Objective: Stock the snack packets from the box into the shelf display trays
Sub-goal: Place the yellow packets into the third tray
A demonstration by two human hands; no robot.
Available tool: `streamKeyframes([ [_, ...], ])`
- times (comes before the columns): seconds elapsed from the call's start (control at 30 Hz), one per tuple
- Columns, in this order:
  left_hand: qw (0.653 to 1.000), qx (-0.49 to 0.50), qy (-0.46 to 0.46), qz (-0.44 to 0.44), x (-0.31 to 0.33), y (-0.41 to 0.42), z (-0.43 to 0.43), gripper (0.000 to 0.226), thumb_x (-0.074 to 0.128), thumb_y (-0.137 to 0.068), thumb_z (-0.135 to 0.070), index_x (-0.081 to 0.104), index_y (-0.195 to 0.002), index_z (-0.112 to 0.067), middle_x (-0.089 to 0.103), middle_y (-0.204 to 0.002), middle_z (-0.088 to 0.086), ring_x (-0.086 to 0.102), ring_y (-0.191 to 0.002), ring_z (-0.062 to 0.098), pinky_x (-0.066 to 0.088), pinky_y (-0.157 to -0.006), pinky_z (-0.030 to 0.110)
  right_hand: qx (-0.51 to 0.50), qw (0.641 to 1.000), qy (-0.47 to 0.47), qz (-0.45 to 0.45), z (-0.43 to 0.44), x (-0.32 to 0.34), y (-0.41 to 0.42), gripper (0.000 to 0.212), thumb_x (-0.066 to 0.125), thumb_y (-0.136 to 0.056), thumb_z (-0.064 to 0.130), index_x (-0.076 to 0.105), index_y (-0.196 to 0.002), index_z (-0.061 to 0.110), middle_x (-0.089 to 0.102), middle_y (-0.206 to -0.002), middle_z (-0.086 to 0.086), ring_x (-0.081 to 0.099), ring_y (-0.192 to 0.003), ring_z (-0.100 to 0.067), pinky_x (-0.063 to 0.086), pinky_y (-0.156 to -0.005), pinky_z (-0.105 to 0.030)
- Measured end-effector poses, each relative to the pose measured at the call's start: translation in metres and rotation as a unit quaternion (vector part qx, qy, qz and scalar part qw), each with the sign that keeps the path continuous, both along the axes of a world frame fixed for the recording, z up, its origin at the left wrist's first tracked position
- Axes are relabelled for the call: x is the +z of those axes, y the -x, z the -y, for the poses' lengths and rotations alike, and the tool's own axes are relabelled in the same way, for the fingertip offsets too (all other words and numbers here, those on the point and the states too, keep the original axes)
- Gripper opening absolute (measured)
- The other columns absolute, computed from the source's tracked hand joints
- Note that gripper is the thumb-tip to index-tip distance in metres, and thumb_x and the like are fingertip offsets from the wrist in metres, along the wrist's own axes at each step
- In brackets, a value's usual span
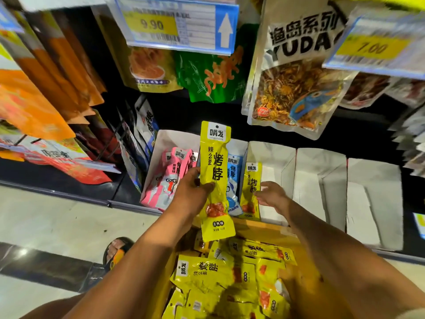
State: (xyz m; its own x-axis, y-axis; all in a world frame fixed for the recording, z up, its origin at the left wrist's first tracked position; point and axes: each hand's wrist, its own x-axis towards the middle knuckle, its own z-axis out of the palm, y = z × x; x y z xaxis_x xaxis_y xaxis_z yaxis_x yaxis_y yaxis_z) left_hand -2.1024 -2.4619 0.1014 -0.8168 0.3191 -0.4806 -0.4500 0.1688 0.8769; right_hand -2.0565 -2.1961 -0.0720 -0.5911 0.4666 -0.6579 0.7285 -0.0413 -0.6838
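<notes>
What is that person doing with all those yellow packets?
They are filling shop trays with snacks. The left hand holds one yellow packet up. The open right hand reaches to another packet standing in a white tray, beside blue packets and pink packets. The box below holds many more, and the other trays to the right look empty.

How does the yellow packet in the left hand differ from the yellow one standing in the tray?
The held packet is off the shelf, gripped mid-length by the left hand; the tray packet stands in a display tray, with the open right hand beside it. Both are yellow with matching print.
</notes>
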Motion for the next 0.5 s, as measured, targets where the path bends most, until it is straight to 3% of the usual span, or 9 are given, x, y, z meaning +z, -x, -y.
streamKeyframes([
  [0.1,1.0,-0.003,0.008,0.006,-0.004,-0.002,-0.002,0.029,0.067,-0.094,0.002,0.068,-0.104,-0.025,0.076,-0.107,0.007,0.072,-0.101,0.032,0.058,-0.089,0.051,0.071,0.994,-0.058,-0.063,0.013,0.041,-0.004,0.052,0.077,-0.087,0.017,0.055,-0.134,0.019,0.055,-0.126,-0.009,0.068,-0.1,-0.031,0.06,-0.079,-0.039],
  [0.2,1.0,-0.002,0.0,0.015,-0.001,-0.006,-0.005,0.026,0.066,-0.094,0.001,0.067,-0.099,-0.025,0.076,-0.098,0.002,0.072,-0.081,0.025,0.057,-0.065,0.037,0.125,0.976,-0.114,-0.141,0.036,0.089,-0.009,0.044,0.073,-0.091,0.023,0.058,-0.132,0.028,0.056,-0.129,-0.002,0.068,-0.088,-0.023,0.062,-0.075,-0.045],
  [0.3,0.999,-0.001,-0.011,0.036,0.006,-0.012,-0.009,0.023,0.065,-0.095,0.0,0.065,-0.105,-0.02,0.077,-0.103,0.008,0.073,-0.081,0.025,0.06,-0.072,0.046,0.143,0.953,-0.15,-0.219,0.07,0.139,-0.021,0.04,0.07,-0.093,0.028,0.058,-0.131,0.034,0.056,-0.128,0.002,0.069,-0.089,-0.02,0.06,-0.082,-0.043],
  [0.37,0.999,-0.008,-0.017,0.051,0.01,-0.016,-0.011,0.024,0.064,-0.096,-0.002,0.062,-0.115,-0.016,0.077,-0.107,0.013,0.074,-0.084,0.029,0.061,-0.072,0.048,0.179,0.936,-0.178,-0.243,0.089,0.162,-0.036,0.05,0.071,-0.089,0.042,0.054,-0.136,0.04,0.051,-0.131,0.008,0.067,-0.098,-0.011,0.058,-0.083,-0.03],
  [0.43,0.998,-0.018,-0.025,0.058,0.009,-0.019,-0.013,0.024,0.062,-0.097,-0.004,0.06,-0.117,-0.017,0.077,-0.103,0.012,0.075,-0.084,0.029,0.062,-0.069,0.048,0.241,0.913,-0.255,-0.209,0.104,0.174,-0.051,0.071,0.07,-0.08,0.06,0.044,-0.143,0.043,0.043,-0.136,0.02,0.059,-0.111,-0.003,0.052,-0.087,-0.026],
  [0.5,0.998,-0.026,-0.026,0.056,0.012,-0.023,-0.017,0.02,0.061,-0.098,-0.005,0.059,-0.112,-0.02,0.076,-0.089,0.007,0.072,-0.069,0.021,0.058,-0.055,0.035,0.278,0.887,-0.33,-0.166,0.114,0.18,-0.059,0.082,0.069,-0.074,0.067,0.038,-0.146,0.044,0.037,-0.14,0.026,0.053,-0.119,-0.001,0.049,-0.089,-0.027],
])
